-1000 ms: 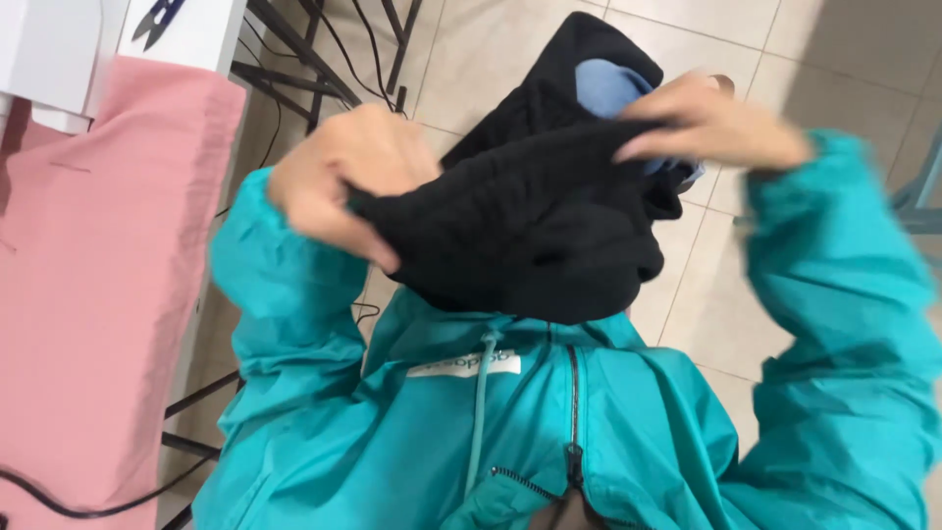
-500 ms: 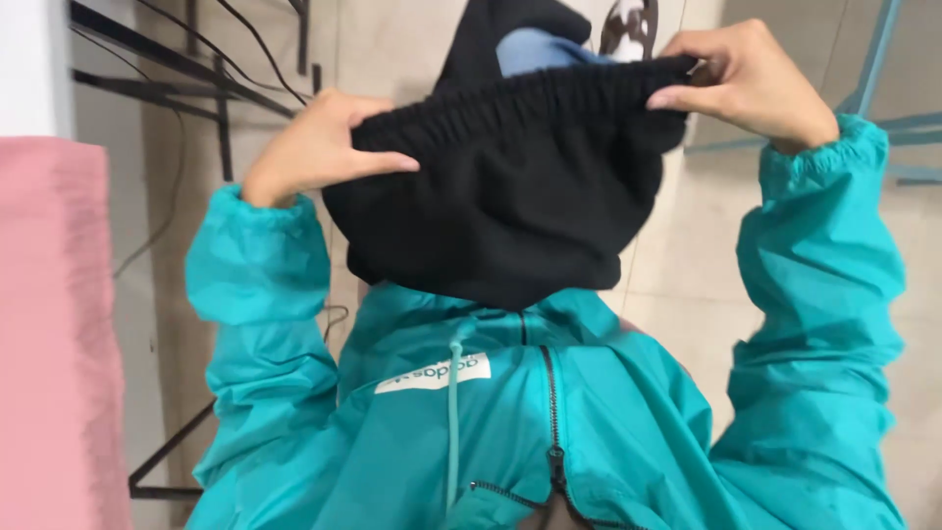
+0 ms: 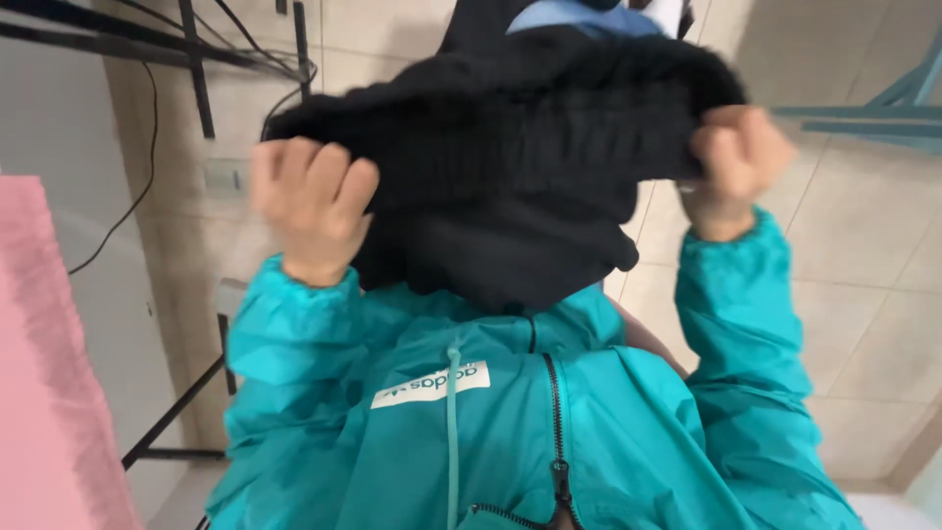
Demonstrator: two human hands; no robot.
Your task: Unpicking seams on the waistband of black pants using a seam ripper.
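A black garment with an elastic ribbed waistband (image 3: 500, 157) is stretched between both hands in front of my chest. My left hand (image 3: 312, 206) is a fist clutching the band's left end. My right hand (image 3: 738, 157) grips the band's right end, slightly higher. The cloth hangs down over the collar of my teal zip jacket (image 3: 510, 422). A light blue patch of fabric (image 3: 579, 18) shows above the band at the top edge.
A pink padded surface (image 3: 44, 393) runs along the left edge. Black metal frame bars (image 3: 196, 69) and a loose cable (image 3: 128, 211) lie on the beige tiled floor (image 3: 863, 245). A teal metal bar (image 3: 873, 110) crosses the upper right.
Both hands have spread and turned with the waistband, closing into fists; the view has tilted, and the garment now sits closer to the camera.
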